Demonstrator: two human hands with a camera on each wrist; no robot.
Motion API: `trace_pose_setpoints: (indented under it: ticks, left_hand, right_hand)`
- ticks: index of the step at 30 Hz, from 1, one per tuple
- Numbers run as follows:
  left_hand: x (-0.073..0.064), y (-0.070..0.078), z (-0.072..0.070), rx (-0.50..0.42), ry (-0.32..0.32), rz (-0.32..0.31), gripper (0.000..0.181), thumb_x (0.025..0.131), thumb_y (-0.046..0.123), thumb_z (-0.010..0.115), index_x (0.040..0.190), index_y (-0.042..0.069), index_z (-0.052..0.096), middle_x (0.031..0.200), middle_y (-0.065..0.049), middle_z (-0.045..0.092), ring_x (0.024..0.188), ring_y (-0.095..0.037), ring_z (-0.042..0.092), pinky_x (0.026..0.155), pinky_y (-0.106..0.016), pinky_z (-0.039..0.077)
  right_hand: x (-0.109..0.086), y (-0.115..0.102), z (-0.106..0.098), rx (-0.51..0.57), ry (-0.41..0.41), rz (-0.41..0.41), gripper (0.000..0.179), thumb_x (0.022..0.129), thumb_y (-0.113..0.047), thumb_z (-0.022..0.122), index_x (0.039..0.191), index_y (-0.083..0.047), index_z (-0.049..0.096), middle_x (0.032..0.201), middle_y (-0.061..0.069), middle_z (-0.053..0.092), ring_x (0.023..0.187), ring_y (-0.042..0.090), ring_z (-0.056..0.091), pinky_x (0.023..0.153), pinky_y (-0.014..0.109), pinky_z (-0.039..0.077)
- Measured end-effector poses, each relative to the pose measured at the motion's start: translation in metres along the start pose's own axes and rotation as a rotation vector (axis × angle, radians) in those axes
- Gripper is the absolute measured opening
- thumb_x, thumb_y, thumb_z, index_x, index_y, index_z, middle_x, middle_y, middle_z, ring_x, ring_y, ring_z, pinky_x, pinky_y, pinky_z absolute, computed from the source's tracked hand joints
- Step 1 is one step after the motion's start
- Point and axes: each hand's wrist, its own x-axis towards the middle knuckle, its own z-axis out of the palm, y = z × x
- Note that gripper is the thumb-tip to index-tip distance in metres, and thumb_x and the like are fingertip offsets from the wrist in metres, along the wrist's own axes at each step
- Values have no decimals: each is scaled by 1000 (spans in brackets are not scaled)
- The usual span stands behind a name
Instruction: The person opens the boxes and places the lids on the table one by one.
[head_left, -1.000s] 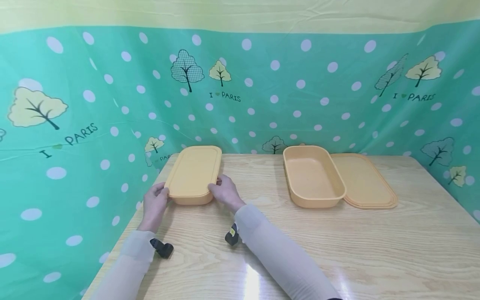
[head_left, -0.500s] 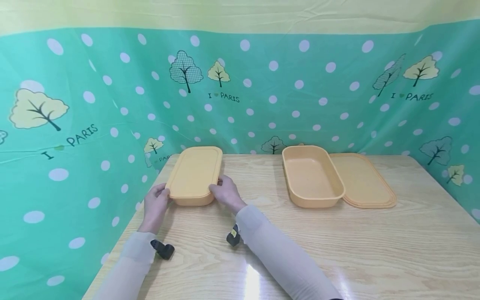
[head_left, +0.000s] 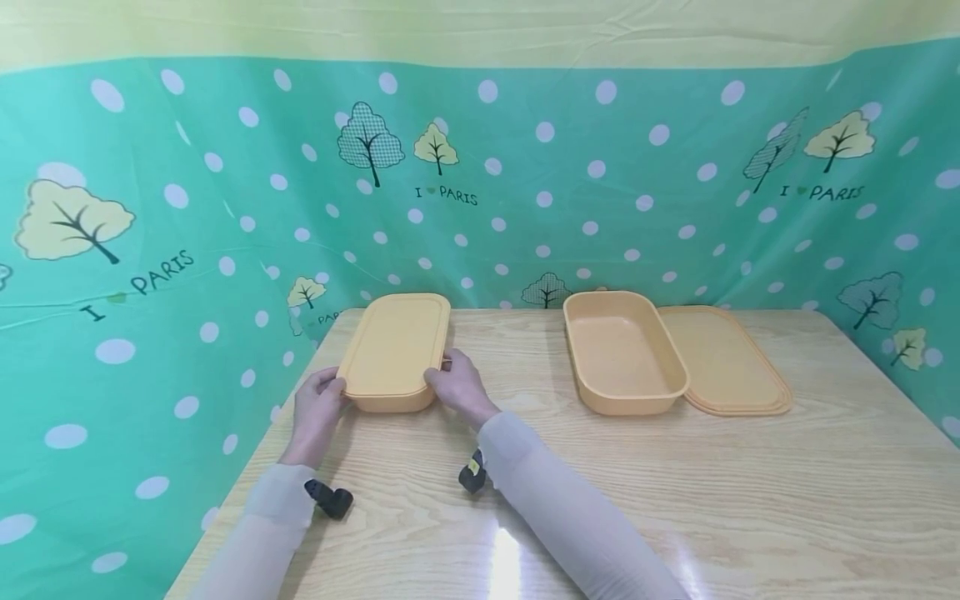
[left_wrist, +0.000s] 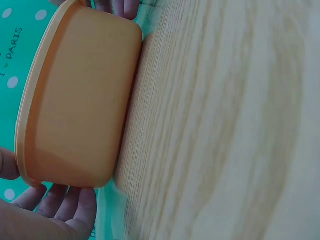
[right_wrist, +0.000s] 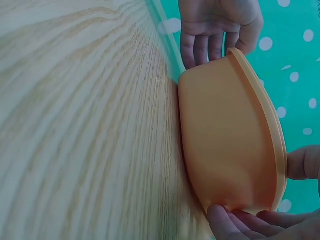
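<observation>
A pale orange lidded food container (head_left: 393, 343) sits at the back left of the table in the head view, its flat lid on top. At its near left corner my left hand (head_left: 317, 414) grips it, thumb up at the rim and fingers along the side wall. On the opposite side, my right hand (head_left: 460, 386) holds the near right corner the same way. The left wrist view has the container's front wall (left_wrist: 85, 95) down on the wood, the left fingers (left_wrist: 77, 210) against its side. In the right wrist view, the right fingers (right_wrist: 250, 225) touch the wall under the rim.
To the right stands an uncovered container (head_left: 626, 354) of the same colour. A flat lid (head_left: 731, 362) lies beside it, partly behind its right edge. Behind the wood-grain table (head_left: 712, 500) hangs a green dotted curtain (head_left: 510, 167), which also runs along the left side.
The lidded container has slid a little to the right, with both hands moving along on it. The uncovered container and the loose lid stay put.
</observation>
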Motion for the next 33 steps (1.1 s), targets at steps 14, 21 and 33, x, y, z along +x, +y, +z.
trace_pose_setpoints:
  ticks: [14, 21, 33]
  left_hand:
    - [-3, 2, 7, -2, -8, -10, 47, 97, 13, 37, 141, -1, 34, 138, -21, 42, 125, -30, 47, 102, -35, 42]
    - [-5, 4, 11, -6, -12, -21, 46, 98, 14, 38, 142, 0, 34, 139, -20, 42, 126, -29, 47, 102, -33, 42]
    - [-7, 3, 17, -4, -25, -7, 46, 98, 15, 38, 142, 0, 33, 138, -20, 42, 126, -30, 46, 103, -34, 42]
  right_hand:
    - [-2, 2, -6, 5, 26, -1, 53, 89, -17, 55, 138, -2, 42, 117, 10, 55, 100, 21, 58, 85, 31, 52]
    - [-2, 4, -10, 15, 36, 1, 51, 89, -16, 55, 136, -1, 43, 116, 11, 55, 99, 21, 58, 85, 31, 52]
    - [-5, 5, -18, 14, 40, 2, 51, 88, -15, 55, 135, -1, 43, 116, 11, 55, 99, 22, 58, 84, 31, 52]
